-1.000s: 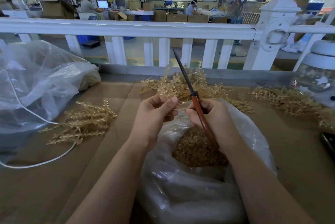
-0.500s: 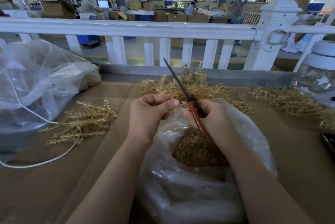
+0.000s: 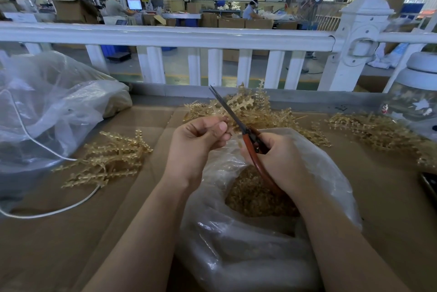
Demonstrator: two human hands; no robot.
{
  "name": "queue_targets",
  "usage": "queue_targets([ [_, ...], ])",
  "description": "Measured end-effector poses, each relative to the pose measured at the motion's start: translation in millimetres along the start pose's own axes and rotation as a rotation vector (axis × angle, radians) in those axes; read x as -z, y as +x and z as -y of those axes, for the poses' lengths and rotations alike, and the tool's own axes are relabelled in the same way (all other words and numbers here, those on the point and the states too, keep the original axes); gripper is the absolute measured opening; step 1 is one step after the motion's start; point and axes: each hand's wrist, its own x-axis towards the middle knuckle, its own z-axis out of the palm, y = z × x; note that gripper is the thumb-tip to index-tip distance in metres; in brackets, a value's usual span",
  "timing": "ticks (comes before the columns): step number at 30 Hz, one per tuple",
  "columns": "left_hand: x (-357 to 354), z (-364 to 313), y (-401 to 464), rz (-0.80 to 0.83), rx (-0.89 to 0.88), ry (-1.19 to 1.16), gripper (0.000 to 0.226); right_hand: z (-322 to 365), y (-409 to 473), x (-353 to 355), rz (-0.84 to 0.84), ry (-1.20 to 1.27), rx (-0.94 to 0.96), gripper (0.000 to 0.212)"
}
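My right hand grips red-handled scissors whose dark blades point up and to the left, toward the fence. My left hand pinches a small tan plastic piece between thumb and fingers, right beside the blades. Both hands hover over an open clear plastic bag that holds a heap of small tan cut pieces. Behind the hands lies a pile of tan plastic sprues.
More tan sprues lie at the left and at the right on the cardboard-covered table. A large clear bag and a white cord sit at the left. A white fence runs along the table's far edge; a glass jar stands right.
The scissors have tilted further to the left, their tip swinging left and down. My left hand has shifted slightly left with the small piece. The bags and piles have not moved.
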Motion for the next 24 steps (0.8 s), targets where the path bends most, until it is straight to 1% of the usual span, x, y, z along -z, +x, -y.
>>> queue_targets([
  [1, 0, -2, 0, -0.004, 0.014, -0.033, 0.003, 1, -1, 1, 0.005, 0.006, 0.007, 0.019],
  [5, 1, -3, 1, -0.002, 0.062, -0.164, 0.005, 5, -4, 3, 0.046, -0.005, 0.024, 0.042],
  [9, 4, -3, 0, 0.023, 0.044, -0.154, 0.007, 8, -6, 4, 0.049, -0.094, 0.082, 0.048],
  [10, 5, -3, 0, 0.023, 0.037, -0.147, 0.007, 8, -7, 6, 0.028, -0.145, 0.108, 0.049],
  [13, 6, -4, 0, 0.024, 0.018, -0.133, 0.008, 12, -10, 12, -0.112, -0.374, 0.238, 0.051],
  [14, 6, -4, 0, 0.021, 0.019, -0.135, 0.010, 14, -11, 13, -0.129, -0.415, 0.245, 0.055],
  [17, 5, -4, 0, 0.015, 0.062, -0.173, 0.011, 18, -11, 12, -0.123, -0.416, 0.221, 0.069],
  [21, 7, -5, 0, 0.033, 0.159, -0.251, 0.006, 20, -11, 11, -0.152, -0.412, 0.255, 0.075],
  [24, 9, -5, 1, 0.036, 0.202, -0.262, 0.004, 20, -12, 11, -0.156, -0.417, 0.274, 0.079],
])
